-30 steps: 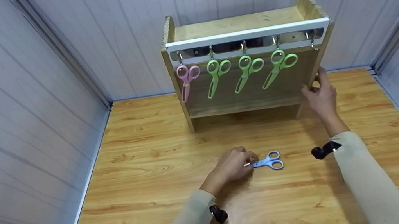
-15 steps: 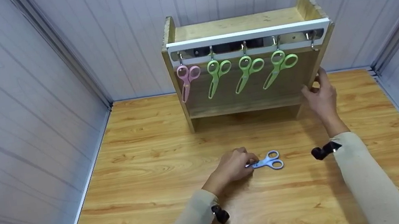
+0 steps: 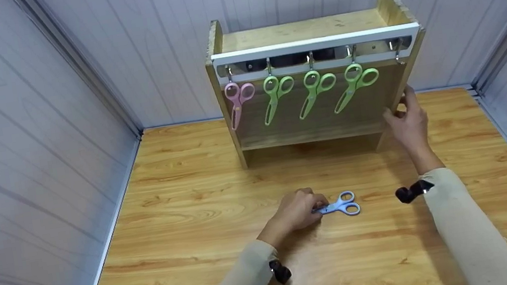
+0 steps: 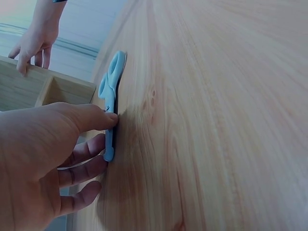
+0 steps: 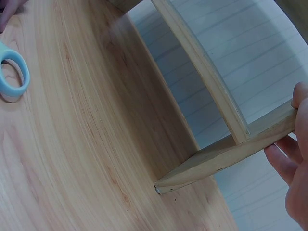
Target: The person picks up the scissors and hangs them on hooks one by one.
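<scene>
Blue scissors (image 3: 342, 205) lie on the wooden table, handle loops pointing right in the head view. My left hand (image 3: 298, 210) pinches their blade end, thumb on one side and fingers on the other, as the left wrist view shows; part of the blades is hidden behind the thumb. My right hand (image 3: 410, 123) grips the right side panel (image 5: 226, 149) of a wooden rack (image 3: 302, 29), thumb in front and fingers behind. From hooks on the rack's white rail (image 3: 319, 44) hang pink scissors (image 3: 238, 102) and three green scissors (image 3: 311, 92).
At the right end of the rail a metal hook (image 3: 398, 54) carries nothing. Pale panelled walls (image 3: 159, 51) enclose the table (image 3: 183, 213) at the back and on both sides. The rack stands near the back wall.
My left hand has shifted very slightly to the right at the blade end of the blue scissors. My right hand and the rack stay where they were.
</scene>
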The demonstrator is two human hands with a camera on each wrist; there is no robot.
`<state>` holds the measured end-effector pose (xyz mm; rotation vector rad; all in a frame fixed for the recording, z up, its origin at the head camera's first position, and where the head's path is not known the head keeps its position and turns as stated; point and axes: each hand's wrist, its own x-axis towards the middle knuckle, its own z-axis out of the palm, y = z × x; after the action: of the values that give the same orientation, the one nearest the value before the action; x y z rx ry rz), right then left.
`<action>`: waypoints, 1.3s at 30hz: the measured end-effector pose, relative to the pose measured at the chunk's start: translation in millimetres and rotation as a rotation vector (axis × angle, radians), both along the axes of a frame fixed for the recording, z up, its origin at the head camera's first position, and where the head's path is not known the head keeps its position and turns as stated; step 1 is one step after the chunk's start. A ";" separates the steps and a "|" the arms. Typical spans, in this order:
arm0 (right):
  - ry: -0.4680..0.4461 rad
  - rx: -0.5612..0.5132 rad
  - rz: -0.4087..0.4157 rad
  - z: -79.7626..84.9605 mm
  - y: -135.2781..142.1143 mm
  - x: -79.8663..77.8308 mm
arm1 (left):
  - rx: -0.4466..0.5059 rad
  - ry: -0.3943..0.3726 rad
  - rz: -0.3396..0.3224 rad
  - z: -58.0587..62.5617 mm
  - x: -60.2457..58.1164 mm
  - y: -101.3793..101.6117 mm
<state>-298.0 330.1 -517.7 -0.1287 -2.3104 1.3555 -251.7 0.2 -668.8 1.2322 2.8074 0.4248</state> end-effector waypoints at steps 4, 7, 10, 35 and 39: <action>-0.003 -0.005 -0.003 -0.2 -0.5 -0.5 | -0.005 -0.033 0.010 12.9 5.8 -1.0; 0.002 -0.001 -0.010 -0.6 -1.1 -1.0 | -0.007 -0.037 0.013 13.0 6.0 -1.2; 0.008 0.001 -0.013 -0.7 -1.4 -1.0 | -0.011 -0.002 0.003 0.7 0.6 -0.5; 0.026 0.037 -0.004 -1.4 -0.4 0.0 | -0.020 -0.120 0.047 76.7 35.3 -4.7; 0.023 0.032 0.001 -1.1 -0.7 0.8 | -0.010 -0.132 0.043 77.6 36.6 -5.0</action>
<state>-297.2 329.5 -518.8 -0.1016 -2.3128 1.3125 -215.0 -4.8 -591.2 1.1010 2.7254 0.4755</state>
